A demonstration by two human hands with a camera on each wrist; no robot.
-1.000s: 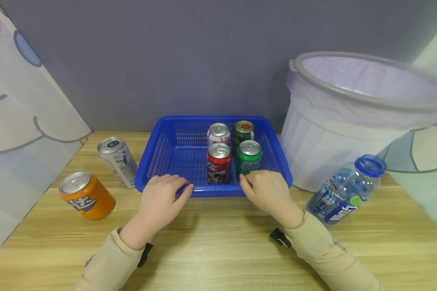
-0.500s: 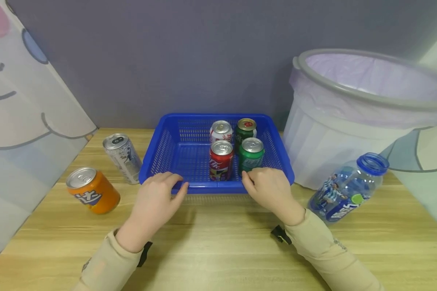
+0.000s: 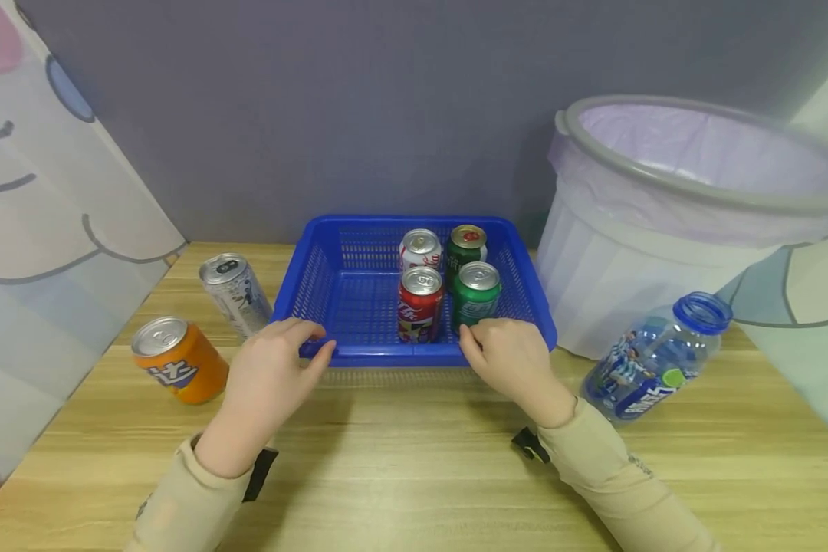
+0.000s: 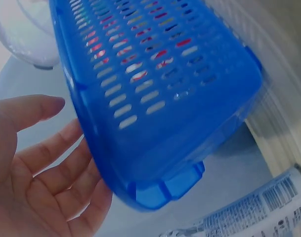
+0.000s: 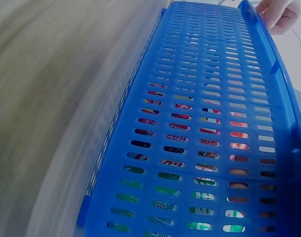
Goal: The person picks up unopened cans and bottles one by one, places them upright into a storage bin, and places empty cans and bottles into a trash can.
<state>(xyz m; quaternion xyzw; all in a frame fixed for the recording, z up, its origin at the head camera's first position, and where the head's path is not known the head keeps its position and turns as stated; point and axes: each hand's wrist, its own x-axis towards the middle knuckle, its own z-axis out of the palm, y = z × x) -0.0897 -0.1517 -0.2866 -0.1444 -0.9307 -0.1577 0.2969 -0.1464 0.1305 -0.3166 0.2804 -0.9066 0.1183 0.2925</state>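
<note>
A blue plastic basket [image 3: 393, 356] stands on the wooden table with several cans grouped in its right half. In front are a red can [image 3: 419, 310] and a green can [image 3: 477, 299]; behind them, a white-and-red can [image 3: 421, 244] and a dark green can [image 3: 466, 249]. My right hand [image 3: 514, 364] grips the front rim near its right end, fingers curled over it. At the front left corner, my left hand [image 3: 269, 376] touches the rim with loosely bent fingers; in the left wrist view its thumb [image 4: 41, 107] stands apart from the basket [image 4: 155, 143].
Left of the basket are an orange can [image 3: 203, 364] and a tilted-looking silver can [image 3: 240, 297]. A clear blue bottle [image 3: 652, 376] with a blue neck is near my right forearm. Behind it, a white bin [image 3: 593, 261] with a lilac liner rises against the grey panel.
My left hand has slid left along the front rim to the basket's corner, its grip looser. My right hand stays on the rim. The view has shifted slightly.
</note>
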